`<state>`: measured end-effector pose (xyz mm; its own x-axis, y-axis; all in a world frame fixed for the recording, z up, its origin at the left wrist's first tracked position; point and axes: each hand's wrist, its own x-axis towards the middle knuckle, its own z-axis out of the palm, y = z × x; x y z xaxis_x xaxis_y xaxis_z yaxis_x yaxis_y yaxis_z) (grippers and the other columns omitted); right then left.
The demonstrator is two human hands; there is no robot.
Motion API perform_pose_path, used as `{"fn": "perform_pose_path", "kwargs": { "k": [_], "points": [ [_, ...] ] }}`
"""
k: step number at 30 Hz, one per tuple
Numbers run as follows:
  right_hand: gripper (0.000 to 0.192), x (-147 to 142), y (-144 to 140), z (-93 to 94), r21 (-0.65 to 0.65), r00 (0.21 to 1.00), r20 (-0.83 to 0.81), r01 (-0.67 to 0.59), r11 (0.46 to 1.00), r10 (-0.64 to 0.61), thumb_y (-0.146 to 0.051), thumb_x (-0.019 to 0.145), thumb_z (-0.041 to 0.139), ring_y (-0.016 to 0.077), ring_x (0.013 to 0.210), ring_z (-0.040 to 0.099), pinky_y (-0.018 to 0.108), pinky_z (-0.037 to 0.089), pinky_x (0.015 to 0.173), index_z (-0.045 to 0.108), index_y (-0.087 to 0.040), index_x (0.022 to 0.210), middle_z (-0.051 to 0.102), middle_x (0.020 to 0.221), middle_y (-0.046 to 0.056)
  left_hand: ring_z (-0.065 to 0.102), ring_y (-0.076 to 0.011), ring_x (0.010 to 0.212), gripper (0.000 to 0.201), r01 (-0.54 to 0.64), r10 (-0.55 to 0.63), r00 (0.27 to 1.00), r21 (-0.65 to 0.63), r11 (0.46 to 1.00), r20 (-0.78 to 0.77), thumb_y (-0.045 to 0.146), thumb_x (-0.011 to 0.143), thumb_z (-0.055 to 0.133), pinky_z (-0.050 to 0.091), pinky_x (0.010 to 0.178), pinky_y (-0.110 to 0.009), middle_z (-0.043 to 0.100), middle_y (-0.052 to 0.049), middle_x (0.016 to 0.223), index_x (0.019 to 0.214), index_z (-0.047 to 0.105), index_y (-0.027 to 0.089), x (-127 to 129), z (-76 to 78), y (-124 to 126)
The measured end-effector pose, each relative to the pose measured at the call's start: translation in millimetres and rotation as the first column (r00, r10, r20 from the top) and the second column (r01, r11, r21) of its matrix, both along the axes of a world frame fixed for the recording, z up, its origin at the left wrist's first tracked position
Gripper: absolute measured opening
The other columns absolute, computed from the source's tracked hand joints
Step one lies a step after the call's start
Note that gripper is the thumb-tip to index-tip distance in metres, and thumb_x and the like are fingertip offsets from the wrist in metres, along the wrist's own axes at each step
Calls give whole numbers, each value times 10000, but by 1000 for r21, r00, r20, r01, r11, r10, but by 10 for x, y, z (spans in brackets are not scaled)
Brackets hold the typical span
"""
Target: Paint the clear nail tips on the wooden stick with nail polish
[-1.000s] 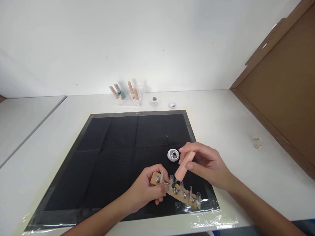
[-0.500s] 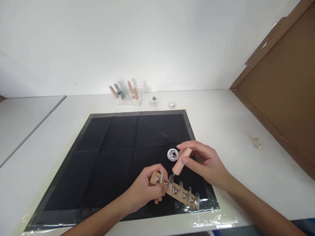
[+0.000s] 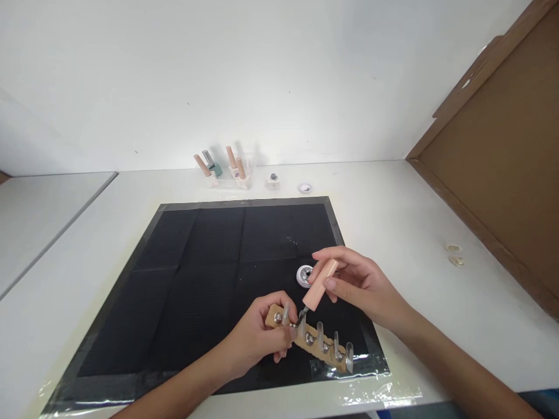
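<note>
Lower centre, on black mat (image 3: 196,273): left hand (image 3: 257,337) gripping nail-tip strip (image 3: 312,340); right hand (image 3: 362,285) pinching brush (image 3: 318,286), now shifted one tip leftward

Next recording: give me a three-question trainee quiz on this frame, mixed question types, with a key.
1. True or false: the right hand holds the pink-handled brush with its tip down at the wooden strip.
2. Which hand steadies the wooden strip? A) left hand B) right hand C) neither
3. Fill in: the small round silver dish sits on the ___ mat.

Key: 1 true; 2 A; 3 black.
</note>
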<state>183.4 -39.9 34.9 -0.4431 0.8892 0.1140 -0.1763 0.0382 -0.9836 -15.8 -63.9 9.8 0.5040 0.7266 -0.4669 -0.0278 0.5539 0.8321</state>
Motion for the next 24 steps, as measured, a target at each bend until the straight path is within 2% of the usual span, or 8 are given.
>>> {"fn": "perform_pose_path", "kwargs": {
  "k": [4,15,24],
  "points": [
    [235,-6,-7,-3,23,999,43,-18,1000,17,-174,866,545,117,762,594,243,480,633,572,-250,1088,646,903,25,397,-19,335,198,-12,12,1000,-8,1000,18,189,581,641,335,332,-117,479,91,430,634,451,179,0,-4,-7],
    [226,25,7,20,63,995,99,-23,998,17,-145,867,520,133,831,593,273,465,697,570,-245,1063,639,912,20,397,-25,342,213,-29,31,998,-27,999,56,212,584,664,333,333,-123,493,83,440,647,464,179,-7,-37,-20],
    [243,44,0,28,123,996,53,-72,990,66,-78,852,484,134,771,587,266,470,613,582,-225,1019,634,926,39,382,-19,335,217,-26,28,997,-30,999,74,223,593,673,327,329,-123,480,87,440,646,468,175,-5,-29,-19]
  ]
}}
